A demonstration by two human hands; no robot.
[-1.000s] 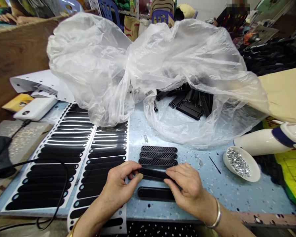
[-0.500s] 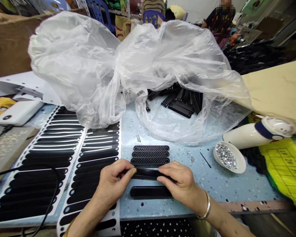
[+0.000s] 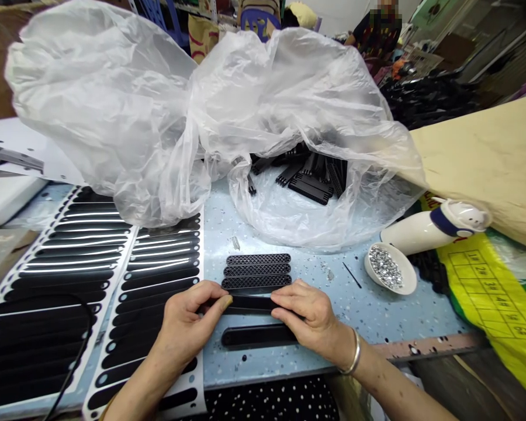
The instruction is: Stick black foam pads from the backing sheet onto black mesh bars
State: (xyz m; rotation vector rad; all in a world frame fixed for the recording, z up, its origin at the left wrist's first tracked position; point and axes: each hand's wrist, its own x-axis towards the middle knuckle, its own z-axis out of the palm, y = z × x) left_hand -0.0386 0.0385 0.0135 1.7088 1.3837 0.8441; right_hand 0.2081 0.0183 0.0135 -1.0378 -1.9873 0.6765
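A long black strip [image 3: 252,303] with rounded ends is pinched between my two hands, low over the table. My left hand [image 3: 193,314] grips its left end between thumb and fingers. At the other end, my right hand [image 3: 309,313] is closed on it the same way; the fingers hide that end. Just in front of me lies a smooth black bar [image 3: 258,336], its right end partly behind my right hand. Beyond the held strip, several black lattice-patterned bars [image 3: 258,269] lie side by side in a stack of rows.
Sheets of black oblong stickers [image 3: 158,304] cover the left side. A clear plastic bag [image 3: 289,228] holds black pieces [image 3: 311,186]. To the right are a white bowl [image 3: 409,280] of small shiny metal parts, a white bottle [image 3: 414,233] and a yellow printed sack [image 3: 486,286]. A person [image 3: 377,35] sits behind.
The whole view has shifted, so things appear further left. Both hands keep their pinch on the black strip, which looks flatter and nearly level now.
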